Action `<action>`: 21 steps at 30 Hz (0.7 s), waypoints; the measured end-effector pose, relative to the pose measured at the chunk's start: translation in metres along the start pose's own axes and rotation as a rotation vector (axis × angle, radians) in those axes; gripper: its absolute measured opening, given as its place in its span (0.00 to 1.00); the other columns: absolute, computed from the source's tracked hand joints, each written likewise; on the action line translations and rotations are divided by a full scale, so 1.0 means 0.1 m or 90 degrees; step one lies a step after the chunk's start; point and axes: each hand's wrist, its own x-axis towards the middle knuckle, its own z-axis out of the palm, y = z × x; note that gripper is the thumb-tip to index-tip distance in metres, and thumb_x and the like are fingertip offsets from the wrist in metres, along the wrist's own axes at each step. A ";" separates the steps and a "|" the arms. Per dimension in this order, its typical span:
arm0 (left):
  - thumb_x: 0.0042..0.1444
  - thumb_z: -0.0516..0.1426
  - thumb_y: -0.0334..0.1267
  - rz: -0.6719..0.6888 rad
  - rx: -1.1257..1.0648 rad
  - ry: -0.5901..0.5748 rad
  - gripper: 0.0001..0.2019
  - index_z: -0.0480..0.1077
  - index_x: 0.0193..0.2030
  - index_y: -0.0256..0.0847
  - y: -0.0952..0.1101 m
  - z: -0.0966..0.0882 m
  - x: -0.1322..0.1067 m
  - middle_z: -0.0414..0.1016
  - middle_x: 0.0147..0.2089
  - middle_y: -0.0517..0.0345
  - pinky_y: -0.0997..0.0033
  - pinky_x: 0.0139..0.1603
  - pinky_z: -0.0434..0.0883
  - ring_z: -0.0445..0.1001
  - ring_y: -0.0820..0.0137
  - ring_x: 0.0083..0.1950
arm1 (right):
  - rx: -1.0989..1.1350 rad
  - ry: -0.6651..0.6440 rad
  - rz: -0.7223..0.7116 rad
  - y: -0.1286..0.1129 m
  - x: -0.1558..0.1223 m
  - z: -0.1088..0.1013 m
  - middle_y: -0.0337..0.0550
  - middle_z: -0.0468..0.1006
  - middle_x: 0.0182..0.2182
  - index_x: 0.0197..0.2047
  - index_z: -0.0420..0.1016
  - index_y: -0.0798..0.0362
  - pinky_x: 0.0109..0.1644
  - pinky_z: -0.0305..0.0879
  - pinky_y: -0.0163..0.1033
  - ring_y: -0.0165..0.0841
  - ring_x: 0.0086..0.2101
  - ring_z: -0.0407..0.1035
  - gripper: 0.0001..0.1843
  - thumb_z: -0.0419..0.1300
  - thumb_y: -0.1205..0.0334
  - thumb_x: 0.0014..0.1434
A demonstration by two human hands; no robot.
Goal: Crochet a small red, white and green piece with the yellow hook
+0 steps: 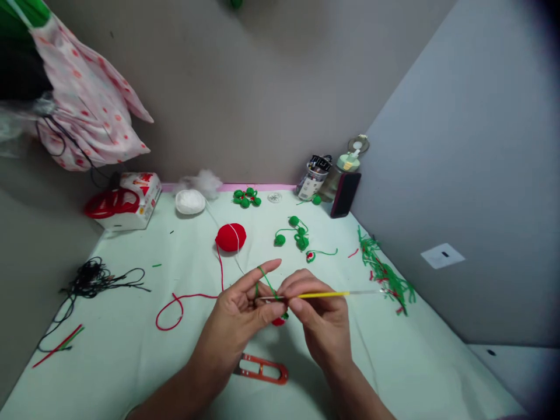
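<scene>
My right hand is closed around a crochet hook with a yellow handle, its metal tip pointing left. My left hand pinches a small red and green crochet piece, mostly covered by the fingers. Green yarn runs over the raised left index finger down to the hook's tip, where the two hands meet. Below them lie orange thread snips, partly behind my left wrist. Beyond my hands sits a red yarn ball, its loose strand curling to the left.
Several green crocheted balls lie further back, with another cluster near the wall. A white yarn ball, a pen cup and a leaning phone stand behind. Green scraps lie right, black cord left.
</scene>
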 end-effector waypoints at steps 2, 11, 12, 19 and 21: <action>0.50 0.75 0.39 0.006 0.018 -0.009 0.29 0.80 0.61 0.51 0.02 0.00 -0.02 0.78 0.35 0.60 0.70 0.45 0.72 0.73 0.70 0.38 | -0.071 -0.006 -0.037 -0.07 -0.01 0.02 0.45 0.85 0.35 0.41 0.87 0.48 0.41 0.78 0.43 0.38 0.38 0.79 0.06 0.68 0.66 0.64; 0.56 0.69 0.48 0.167 0.421 -0.075 0.10 0.86 0.43 0.52 0.49 -0.02 -0.14 0.81 0.42 0.53 0.68 0.39 0.71 0.73 0.65 0.37 | 0.089 0.114 0.040 -0.46 0.05 -0.21 0.40 0.83 0.28 0.35 0.85 0.48 0.30 0.75 0.37 0.32 0.26 0.76 0.10 0.72 0.51 0.60; 0.57 0.68 0.49 0.197 0.465 -0.061 0.08 0.86 0.38 0.50 0.59 -0.03 -0.18 0.80 0.38 0.53 0.69 0.38 0.70 0.74 0.63 0.37 | 0.137 0.104 0.063 -0.52 0.05 -0.28 0.38 0.82 0.27 0.34 0.83 0.48 0.26 0.72 0.35 0.29 0.22 0.72 0.10 0.73 0.51 0.59; 0.52 0.71 0.50 0.334 0.612 0.069 0.17 0.84 0.47 0.51 1.10 -0.24 -0.34 0.79 0.36 0.56 0.75 0.31 0.67 0.71 0.65 0.34 | 0.288 0.217 -0.014 -0.95 -0.14 -0.76 0.26 0.65 0.22 0.31 0.78 0.46 0.10 0.36 0.32 0.18 0.14 0.28 0.13 0.78 0.57 0.54; 0.51 0.72 0.49 0.352 0.634 0.099 0.15 0.85 0.44 0.49 1.14 -0.30 -0.35 0.78 0.34 0.58 0.77 0.27 0.63 0.68 0.68 0.32 | 0.330 0.250 -0.037 -1.03 -0.21 -0.89 0.25 0.67 0.22 0.31 0.78 0.47 0.08 0.37 0.32 0.17 0.15 0.22 0.13 0.79 0.61 0.52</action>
